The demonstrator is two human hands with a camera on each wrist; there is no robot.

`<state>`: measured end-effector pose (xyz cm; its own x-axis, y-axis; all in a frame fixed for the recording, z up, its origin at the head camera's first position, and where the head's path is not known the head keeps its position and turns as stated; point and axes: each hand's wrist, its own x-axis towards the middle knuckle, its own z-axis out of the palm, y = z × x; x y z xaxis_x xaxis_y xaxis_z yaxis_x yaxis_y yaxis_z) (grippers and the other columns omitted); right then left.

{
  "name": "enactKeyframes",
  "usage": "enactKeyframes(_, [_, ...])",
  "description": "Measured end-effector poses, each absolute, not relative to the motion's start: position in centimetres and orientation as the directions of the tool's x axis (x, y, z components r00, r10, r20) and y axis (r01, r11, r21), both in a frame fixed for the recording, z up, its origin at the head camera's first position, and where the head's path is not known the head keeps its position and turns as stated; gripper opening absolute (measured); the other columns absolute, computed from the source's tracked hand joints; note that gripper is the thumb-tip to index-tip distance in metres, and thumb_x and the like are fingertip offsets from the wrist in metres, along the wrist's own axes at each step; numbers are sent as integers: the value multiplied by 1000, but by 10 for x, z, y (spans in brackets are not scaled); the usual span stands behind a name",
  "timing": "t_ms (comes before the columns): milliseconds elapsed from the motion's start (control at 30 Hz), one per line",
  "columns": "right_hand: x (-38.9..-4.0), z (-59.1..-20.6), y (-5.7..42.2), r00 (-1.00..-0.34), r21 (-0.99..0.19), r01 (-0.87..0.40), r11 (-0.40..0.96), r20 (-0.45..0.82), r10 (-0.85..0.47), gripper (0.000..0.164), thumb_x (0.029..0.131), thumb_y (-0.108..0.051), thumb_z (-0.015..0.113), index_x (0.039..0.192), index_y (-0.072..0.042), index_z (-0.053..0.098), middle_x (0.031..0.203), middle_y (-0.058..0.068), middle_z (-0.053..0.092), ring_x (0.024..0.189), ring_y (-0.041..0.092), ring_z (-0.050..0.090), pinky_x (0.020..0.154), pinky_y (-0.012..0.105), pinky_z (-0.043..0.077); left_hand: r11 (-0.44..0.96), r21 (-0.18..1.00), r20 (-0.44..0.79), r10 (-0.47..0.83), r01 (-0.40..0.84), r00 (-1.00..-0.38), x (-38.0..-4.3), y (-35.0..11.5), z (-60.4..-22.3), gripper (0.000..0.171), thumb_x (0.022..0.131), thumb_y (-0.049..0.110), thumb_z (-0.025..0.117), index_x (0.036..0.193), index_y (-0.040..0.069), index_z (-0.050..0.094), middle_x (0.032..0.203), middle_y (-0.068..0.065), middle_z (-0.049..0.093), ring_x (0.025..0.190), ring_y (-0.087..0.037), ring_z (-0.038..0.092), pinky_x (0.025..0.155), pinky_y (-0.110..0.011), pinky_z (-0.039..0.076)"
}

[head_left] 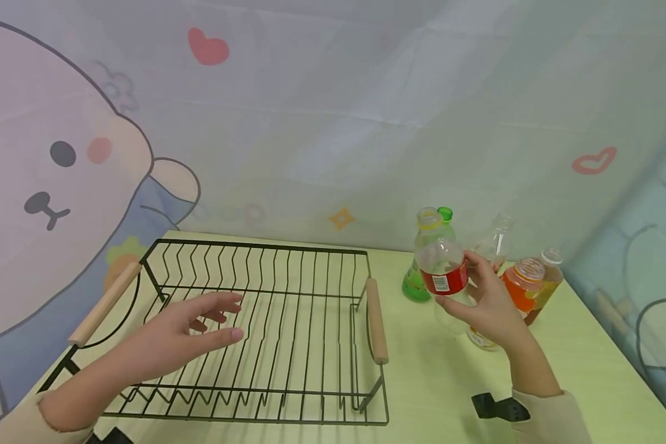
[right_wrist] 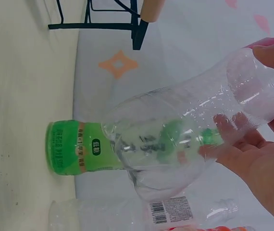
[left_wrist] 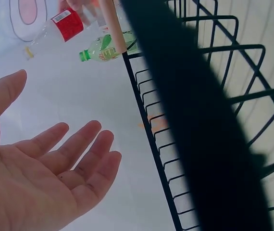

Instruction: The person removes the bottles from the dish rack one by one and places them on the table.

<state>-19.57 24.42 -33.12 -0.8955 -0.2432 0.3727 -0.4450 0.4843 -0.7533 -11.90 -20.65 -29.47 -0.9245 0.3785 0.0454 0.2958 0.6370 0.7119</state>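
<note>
My right hand grips a clear plastic bottle round its red label. The bottle is tilted, with a yellow ring at its neck; in the right wrist view its lower end is off the table. Behind it stands a green-labelled bottle with a green cap, partly hidden. My left hand hovers over the black wire dish rack, fingers loosely extended and holding nothing. The left wrist view shows that palm beside the rack's bars.
Right of the held bottle are another clear bottle, an orange-labelled bottle and an amber-looking bottle. The rack has wooden handles at both ends. A patterned cloth hangs behind the pale table.
</note>
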Motion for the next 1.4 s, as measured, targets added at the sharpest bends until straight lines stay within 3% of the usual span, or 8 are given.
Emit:
enactKeyframes(167, [-197,-339,245,-902,-775,-432,461,368,-226,81,83,-1,73,146,-6,24,134,6,42,116,2,45,92,14,41,678,672,56,355,298,-933,-110,-212,-303,54,93,41,61,138,14,50,133,0,57,113,-22,56,86,-34,48])
enactKeyframes(300, [-199,-345,247,-919,-791,-395,468,341,-198,82,84,-3,72,148,-8,21,138,8,40,124,18,45,100,36,44,694,670,26,332,263,-943,-107,-216,-311,58,92,43,62,140,15,47,134,0,56,115,-23,55,86,-35,48])
enactKeyframes(400, [-200,-348,248,-932,-816,-364,450,321,-171,81,85,-3,71,148,-8,20,142,12,38,130,34,41,101,54,37,708,654,24,335,268,-942,-102,-221,-319,62,91,43,64,142,15,45,136,-1,55,116,-24,54,86,-39,48])
enactKeyframes(567, [-202,-351,247,-948,-866,-317,386,287,-135,79,85,-1,69,146,-7,19,143,12,35,135,39,34,105,58,32,717,658,-34,333,230,-942,-95,-229,-330,71,86,48,67,144,15,42,142,-7,49,122,-33,51,87,-51,47])
enactKeyframes(667, [-202,-353,247,-955,-881,-298,367,273,-119,79,85,-2,69,147,-9,20,143,8,34,136,36,33,106,39,39,743,641,-48,293,195,-955,-90,-229,-337,77,83,56,66,144,14,42,145,-10,46,126,-38,47,90,-55,46])
enactKeyframes(800, [-204,-359,249,-961,-893,-276,355,261,-91,82,85,-4,71,149,-14,20,145,7,33,137,34,32,95,16,41,792,575,0,253,207,-967,-84,-227,-346,77,84,59,63,143,13,43,142,-12,48,127,-39,46,91,-57,45])
enactKeyframes(1167, [-208,-372,253,-966,-914,-254,318,253,-46,86,86,-6,71,152,-17,16,148,9,29,136,37,32,87,9,43,855,438,153,233,277,-960,-81,-220,-361,61,87,54,63,133,14,56,130,-9,59,120,-36,54,90,-58,45])
enactKeyframes(1400, [-210,-377,253,-967,-912,-249,325,251,-35,86,86,-9,72,152,-17,18,147,7,31,133,35,36,86,10,45,865,326,311,284,382,-907,-77,-216,-367,48,88,45,67,124,14,63,122,-6,63,111,-32,60,86,-54,48])
